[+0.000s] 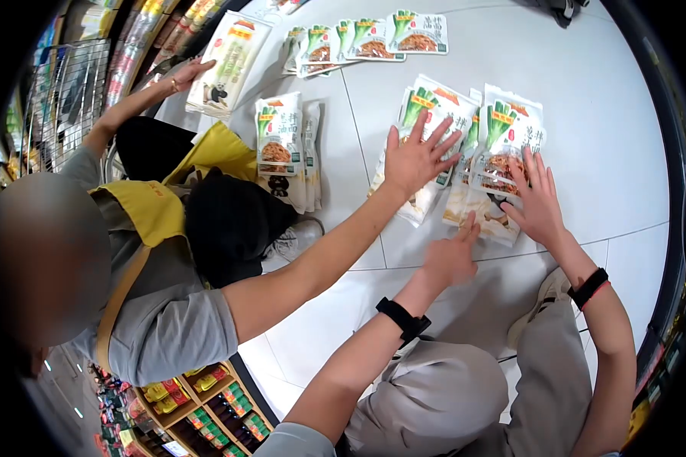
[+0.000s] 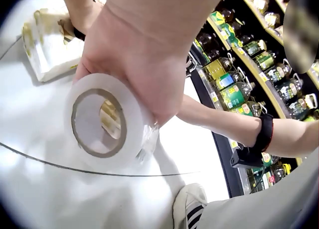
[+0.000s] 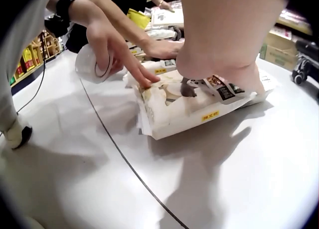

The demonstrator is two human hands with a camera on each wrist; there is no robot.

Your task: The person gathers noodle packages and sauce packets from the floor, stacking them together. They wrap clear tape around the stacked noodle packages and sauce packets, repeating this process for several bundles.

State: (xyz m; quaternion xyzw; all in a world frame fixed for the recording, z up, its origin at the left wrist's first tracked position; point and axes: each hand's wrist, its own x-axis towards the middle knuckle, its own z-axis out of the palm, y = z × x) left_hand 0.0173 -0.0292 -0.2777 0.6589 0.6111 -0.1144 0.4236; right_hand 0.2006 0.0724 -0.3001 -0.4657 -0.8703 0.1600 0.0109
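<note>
My right hand (image 1: 540,199) lies with fingers spread on a sauce packet (image 1: 503,126) with scallions pictured, set on a white noodle bag (image 1: 484,213). My left hand (image 1: 451,257) holds a roll of clear tape (image 2: 127,151), and its outstretched fingers touch the near end of that noodle bag, as the right wrist view shows. The roll is hidden in the head view. To the left, another person's hand (image 1: 421,160) rests spread on a similar bag-and-packet set (image 1: 415,202). That person's other hand (image 1: 194,74) holds a white noodle bag (image 1: 232,57) with a panda print.
Several loose sauce packets (image 1: 417,34) lie in a row at the back of the tiled floor (image 1: 602,152). More bag-and-packet sets (image 1: 278,129) stand by the other person's knees. Shelves of bottles (image 2: 234,97) and a wire cart (image 1: 68,99) flank the floor.
</note>
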